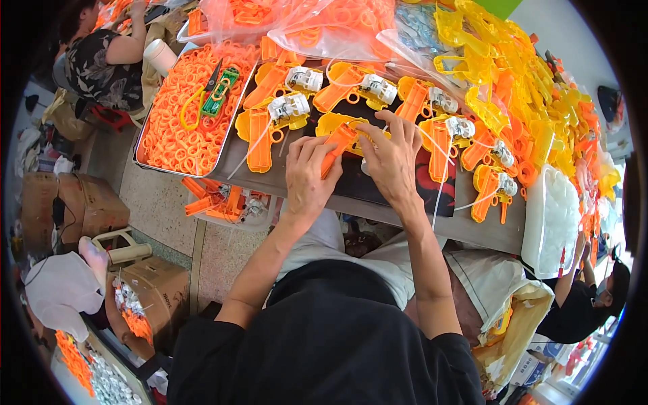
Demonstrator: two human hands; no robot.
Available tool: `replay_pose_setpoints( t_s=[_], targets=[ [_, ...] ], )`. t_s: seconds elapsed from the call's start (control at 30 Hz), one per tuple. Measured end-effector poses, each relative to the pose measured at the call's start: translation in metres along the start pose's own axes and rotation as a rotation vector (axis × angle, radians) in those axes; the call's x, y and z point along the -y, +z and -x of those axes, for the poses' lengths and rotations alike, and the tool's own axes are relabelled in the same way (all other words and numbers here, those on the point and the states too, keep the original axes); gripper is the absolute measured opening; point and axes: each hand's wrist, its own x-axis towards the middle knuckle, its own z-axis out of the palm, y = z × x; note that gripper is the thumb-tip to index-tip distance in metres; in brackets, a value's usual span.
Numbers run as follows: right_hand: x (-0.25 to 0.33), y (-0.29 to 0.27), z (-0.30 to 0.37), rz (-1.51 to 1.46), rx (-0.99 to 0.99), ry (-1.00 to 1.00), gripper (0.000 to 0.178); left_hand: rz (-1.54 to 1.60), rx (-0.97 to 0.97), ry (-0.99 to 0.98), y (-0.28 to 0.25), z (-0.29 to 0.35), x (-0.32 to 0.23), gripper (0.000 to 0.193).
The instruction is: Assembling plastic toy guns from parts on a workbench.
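My left hand [307,177] grips an orange plastic piece [337,145] over a yellow toy gun half [341,125] lying on the dark mat [368,185]. My right hand [391,158] presses down on the same yellow shell beside the orange piece, fingers curled on it. Around them lie several half-built yellow and orange toy guns [283,115] with white motor units [304,79] and white wires.
A metal tray [143,156] of orange rings with green cutters [219,94] sits at left. Heaps of yellow parts [520,74] fill the right, near a white tub [550,223]. Bags of orange parts [317,20] lie behind. Other people sit at far left and lower right. Cardboard boxes [81,202] stand on the floor.
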Motion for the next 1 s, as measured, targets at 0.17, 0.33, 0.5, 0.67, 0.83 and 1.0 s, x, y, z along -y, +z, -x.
replay_pose_setpoints(
  t_s=[0.17,0.33,0.5,0.67,0.83,1.0],
  targets=[
    [-0.004,0.008,-0.002,-0.123,0.077,0.090,0.025,0.075,0.012,-0.019,0.000,0.002,0.004,0.030],
    [0.003,0.014,-0.003,-0.080,0.044,0.106,0.022,0.071,0.009,-0.010,0.002,0.003,0.005,0.032],
    [-0.012,0.020,-0.007,-0.278,0.212,0.279,0.023,0.081,0.010,-0.017,0.004,0.002,0.005,0.032],
    [-0.007,0.012,-0.010,-0.233,0.172,0.196,0.028,0.103,0.017,-0.041,0.004,0.003,0.007,0.032],
    [-0.015,0.021,-0.009,-0.156,0.210,0.075,0.035,0.097,0.011,-0.023,0.004,0.003,0.009,0.032],
    [-0.015,0.019,-0.007,-0.110,0.248,0.091,0.042,0.088,0.011,-0.017,0.006,0.003,0.009,0.032]
  ],
)
